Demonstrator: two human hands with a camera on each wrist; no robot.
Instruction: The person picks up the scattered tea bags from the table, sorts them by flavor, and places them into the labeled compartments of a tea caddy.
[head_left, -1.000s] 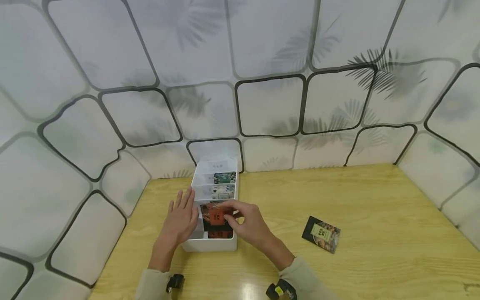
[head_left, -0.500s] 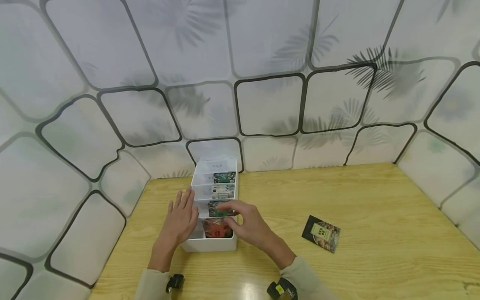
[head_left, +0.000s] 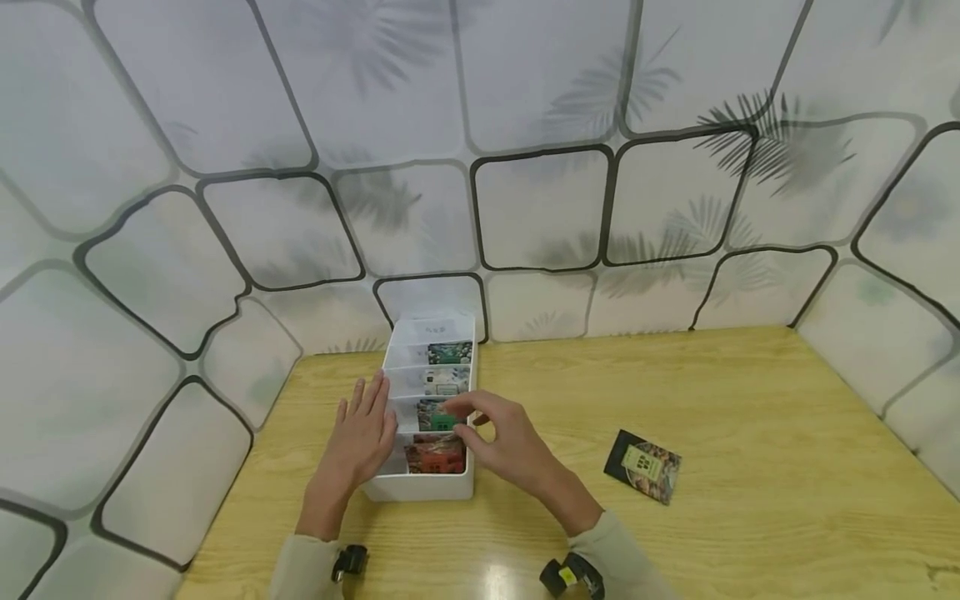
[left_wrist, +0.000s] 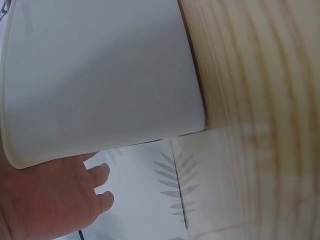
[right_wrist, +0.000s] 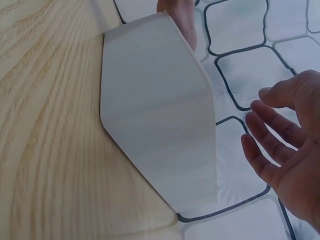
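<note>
A white divided box (head_left: 418,489) stands on the table, its compartments running from front to back. My left hand (head_left: 360,437) lies along its left side with fingers straight. In the left wrist view that hand (left_wrist: 47,197) shows beside the box's rim. My right hand (head_left: 502,442) hovers at the box's right rim, thumb and fingers apart and holding nothing; in the right wrist view the hand (right_wrist: 292,145) has loosely bent, bare fingers. Red packets (head_left: 435,458) sit in the front compartment. A green-labelled packet (head_left: 429,414) stands in the one behind, partly hidden by the right fingers.
Farther back in the box are a pale packet (head_left: 446,382) and a dark green packet (head_left: 450,353). Right of the box, a black packet with a yellow-green label (head_left: 643,467) lies flat on the wooden table (head_left: 720,392). A patterned wall backs the table.
My right hand was pinching a red-labelled dark packet over the box; it let go, and red packets now sit in the front compartment. The hand then drew slightly right. The left hand stayed put.
</note>
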